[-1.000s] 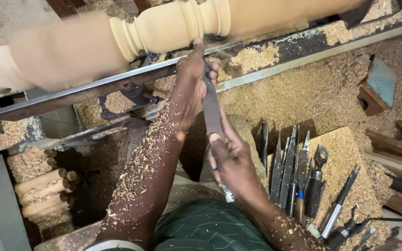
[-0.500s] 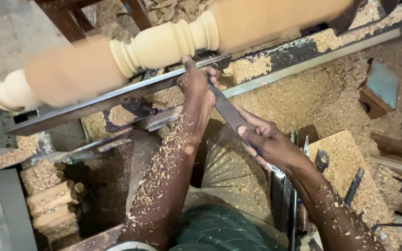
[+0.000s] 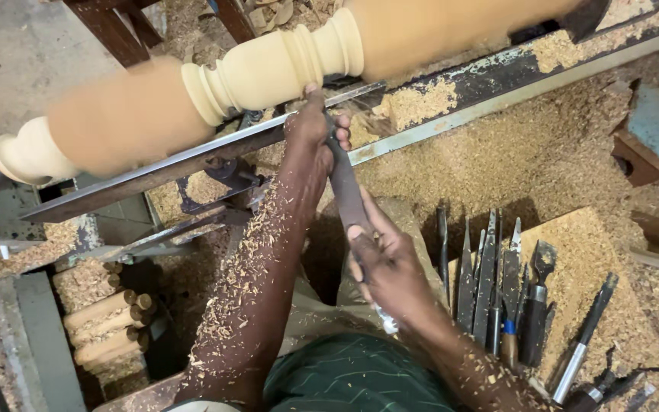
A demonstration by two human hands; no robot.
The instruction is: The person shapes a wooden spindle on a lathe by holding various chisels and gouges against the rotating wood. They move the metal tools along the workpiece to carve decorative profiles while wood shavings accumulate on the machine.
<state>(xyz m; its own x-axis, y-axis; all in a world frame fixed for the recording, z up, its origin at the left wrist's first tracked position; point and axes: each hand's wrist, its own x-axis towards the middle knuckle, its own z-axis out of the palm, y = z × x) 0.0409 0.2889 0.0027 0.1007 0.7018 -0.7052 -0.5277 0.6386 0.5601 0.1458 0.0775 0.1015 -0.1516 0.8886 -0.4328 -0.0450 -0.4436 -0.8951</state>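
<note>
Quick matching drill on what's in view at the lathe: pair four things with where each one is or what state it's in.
1. left hand
2. right hand
3. turned wooden piece
4. spare chisels

a. lying in a row on the sawdust
b. up at the tool rest, on the blade
c. blurred on the lathe
d. gripping the tool's handle end

Pairs: 1-b, 2-d, 3-c, 4-a

I count one turned wooden spindle [image 3: 268, 72] at twelve o'clock and one long chisel [image 3: 347, 194] in my two hands, left grip [image 3: 310, 133] and right grip [image 3: 390, 271]. About nine spare chisels [image 3: 497, 282] lie at three o'clock; roughly five turned pegs [image 3: 104, 324] are stacked at eight o'clock.
</note>
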